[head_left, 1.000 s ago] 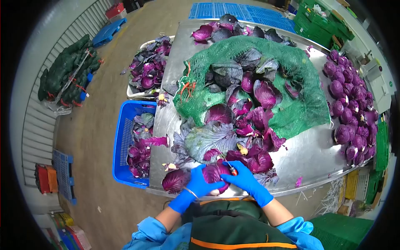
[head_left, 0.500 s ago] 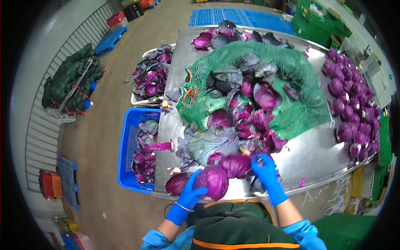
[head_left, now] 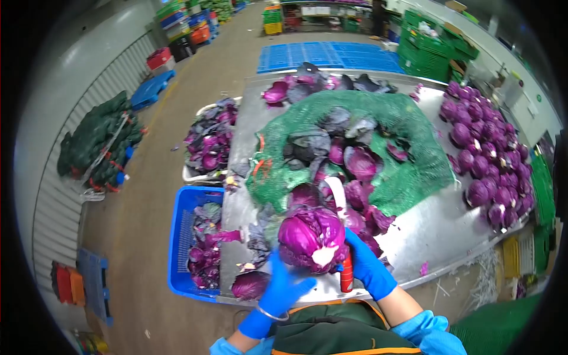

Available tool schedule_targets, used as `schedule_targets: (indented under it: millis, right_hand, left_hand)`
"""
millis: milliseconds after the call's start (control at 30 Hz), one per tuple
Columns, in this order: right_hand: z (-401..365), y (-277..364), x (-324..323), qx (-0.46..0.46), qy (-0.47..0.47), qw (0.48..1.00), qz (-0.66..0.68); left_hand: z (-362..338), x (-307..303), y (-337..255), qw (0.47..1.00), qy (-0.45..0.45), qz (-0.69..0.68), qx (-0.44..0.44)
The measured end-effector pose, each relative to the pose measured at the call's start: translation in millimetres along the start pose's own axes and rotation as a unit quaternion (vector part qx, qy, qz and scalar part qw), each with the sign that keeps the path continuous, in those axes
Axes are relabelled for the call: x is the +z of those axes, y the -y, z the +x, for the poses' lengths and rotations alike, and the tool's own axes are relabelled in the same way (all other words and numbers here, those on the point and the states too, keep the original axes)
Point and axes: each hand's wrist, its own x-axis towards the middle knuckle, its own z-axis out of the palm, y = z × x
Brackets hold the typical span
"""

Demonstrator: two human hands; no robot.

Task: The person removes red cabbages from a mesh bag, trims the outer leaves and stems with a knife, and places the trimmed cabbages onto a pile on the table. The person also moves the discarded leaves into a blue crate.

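A glossy red cabbage (head_left: 307, 236) is raised over the near edge of the metal table, its pale cut stem facing me. My left hand (head_left: 283, 290), in a blue glove and slightly blurred, cups the cabbage from the lower left, thumb stretched out below it. On its other side, my blue-gloved right hand (head_left: 368, 266) is closed around the red handle of a knife (head_left: 347, 275). The knife's pale curved blade points up and away, beside the cabbage. Another cabbage piece (head_left: 250, 285) lies to the left of my left hand.
Loose leaves and a green mesh sack (head_left: 408, 171) cover the middle of the metal table (head_left: 441, 236). Peeled cabbages (head_left: 494, 171) are heaped at the right. A blue crate (head_left: 177, 254) and a white basket (head_left: 192, 171) with leaves stand at the left.
The cabbage has been lifted and turned so its stem faces me. My right hand has moved left beside it, and the knife now shows plainly. The view has tilted up.
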Motion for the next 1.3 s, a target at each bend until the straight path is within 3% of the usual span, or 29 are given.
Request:
schedule_targets:
  millis: [33, 67, 100, 167, 200, 233, 267, 333, 367, 433, 467, 533, 600, 667, 733, 800, 867, 933, 967, 1000, 1067, 1100, 1167, 1200, 1233, 1267, 1300]
  right_hand:
    - [-6, 1, 1, 0.012, 0.004, 1.0, 0.011]
    - [-12, 0, 1, 0.03, 0.011, 0.999, 0.023]
    - [-6, -11, -17, 0.06, 0.059, 0.996, 0.016]
    - [-11, -33, -30, 0.079, -0.015, 0.992, -0.094]
    - [-17, -34, -28, 0.072, -0.029, 0.983, -0.164]
    - [-25, -28, -27, 0.079, -0.062, 0.953, -0.287]
    - [-31, -28, -21, 0.002, -0.054, 0.937, -0.346]
    - [-19, -62, -59, -0.161, -0.14, 0.873, -0.438]
    - [-24, -70, -75, -0.155, -0.147, 0.876, -0.434]
    - [-47, -70, -75, -0.271, -0.121, 0.788, -0.54]
    - [-59, -69, -68, -0.263, -0.128, 0.79, -0.539]
    - [-72, -64, -50, -0.214, -0.101, 0.644, -0.727]
    - [-69, -71, -51, -0.234, -0.092, 0.66, -0.707]
    - [-64, -72, -54, -0.216, -0.076, 0.612, -0.757]
    - [-59, -71, -52, -0.206, -0.088, 0.616, -0.756]
    - [-54, -69, -52, -0.191, -0.106, 0.619, -0.755]
    - [-37, -67, -66, -0.231, -0.111, 0.62, -0.742]
    - [13, -56, -121, -0.261, -0.207, 0.75, -0.571]
    - [12, -36, -124, -0.227, -0.188, 0.734, -0.611]
    - [5, -34, -108, -0.221, -0.167, 0.799, -0.533]
    - [-10, -61, -67, -0.265, -0.201, 0.747, -0.575]
    - [-15, -65, -55, -0.197, -0.19, 0.768, -0.579]
    - [-8, -66, -58, -0.161, -0.208, 0.777, -0.572]
    - [-7, -60, -60, -0.139, -0.222, 0.789, -0.556]
    - [-9, -68, -55, -0.256, -0.207, 0.73, -0.599]
    - [-18, -68, -50, -0.245, -0.184, 0.706, -0.639]
    - [-18, -67, -52, -0.2, -0.21, 0.726, -0.623]
  left_hand:
    - [-1, 2, -10, 0.971, -0.062, 0.179, 0.144]
    - [2, -3, -18, 0.886, -0.125, 0.35, 0.278]
    - [8, -6, -21, 0.889, -0.122, 0.349, 0.27]
    - [16, -11, -26, 0.911, 0.084, 0.378, 0.145]
    - [19, -16, -19, 0.908, 0.095, 0.382, 0.146]
    - [19, -21, 1, 0.919, 0.088, 0.36, 0.138]
    - [16, -26, 28, 0.929, 0.085, 0.338, 0.126]
    - [10, -29, 84, 0.942, 0.067, 0.316, 0.088]
    - [6, -29, 111, 0.934, 0.022, 0.351, 0.066]
    - [4, -21, 120, 0.909, -0.03, 0.409, 0.069]
    - [5, -17, 122, 0.911, -0.024, 0.407, 0.06]
    - [7, -11, 123, 0.909, -0.051, 0.414, 0.026]
    - [10, -8, 120, 0.906, -0.045, 0.421, 0.0]
    - [11, -8, 124, 0.909, -0.046, 0.415, -0.001]
    - [13, -5, 121, 0.915, -0.034, 0.402, -0.01]
    - [11, 2, 117, 0.881, -0.05, 0.47, 0.026]
    - [5, 7, 120, 0.886, -0.058, 0.459, 0.016]
    - [0, 5, 119, 0.892, -0.073, 0.445, 0.026]
    - [-5, -4, 125, 0.882, -0.034, 0.467, 0.055]
    - [-10, -6, 123, 0.882, -0.023, 0.466, 0.063]
    - [-9, -14, 119, 0.897, -0.003, 0.436, 0.069]
    - [-9, -20, 121, 0.899, -0.007, 0.433, 0.069]
    - [-13, -41, 124, 0.949, -0.016, 0.313, 0.03]
    - [-14, -39, 126, 0.948, -0.022, 0.316, 0.034]
    - [-17, -30, 133, 0.944, -0.094, 0.314, 0.031]
    - [-18, -25, 138, 0.937, -0.164, 0.307, 0.027]
    - [-9, -35, 150, 0.938, -0.16, 0.304, 0.047]
